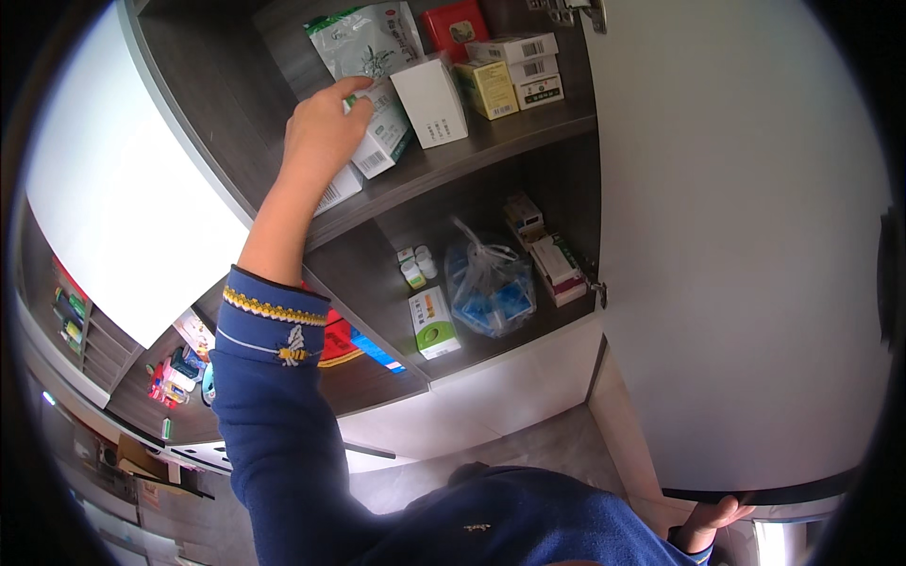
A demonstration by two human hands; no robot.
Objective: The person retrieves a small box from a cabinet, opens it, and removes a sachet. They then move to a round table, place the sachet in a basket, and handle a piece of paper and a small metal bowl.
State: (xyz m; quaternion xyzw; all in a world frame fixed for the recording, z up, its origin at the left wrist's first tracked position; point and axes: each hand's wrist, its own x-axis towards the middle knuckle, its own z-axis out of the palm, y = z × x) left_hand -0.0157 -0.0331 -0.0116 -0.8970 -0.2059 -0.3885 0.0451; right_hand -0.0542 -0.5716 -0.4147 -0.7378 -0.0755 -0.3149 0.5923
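Left hand: the left hand (321, 127) reaches up to the upper shelf (510, 141), fingers closed around a white medicine box with green trim (385, 132).
Right hand: the right hand (708, 522) rests low on the cabinet door's (746, 236) bottom edge; its grip cannot be told.
Handling: the box leans among neighbours, so a straight, slow pull would likely keep the tall white box (431, 100) upright.
Upper shelf: foil pouch (363, 40), red box (455, 28), stacked cartons (517, 68).
Lower shelf: a knotted clear plastic bag (488, 288) holding blue packets, small bottles (416, 265), a green-and-white box (433, 322).

- Left hand (321, 132) rests on a matt cardboard box (382, 141).
- Just above it, a glossy foil pouch (363, 40).
- Below it, a dark matt wood-grain shelf (453, 156).
- Further down, a shiny crinkled plastic bag (489, 288).
- Sleeve (274, 377): soft blue knit.
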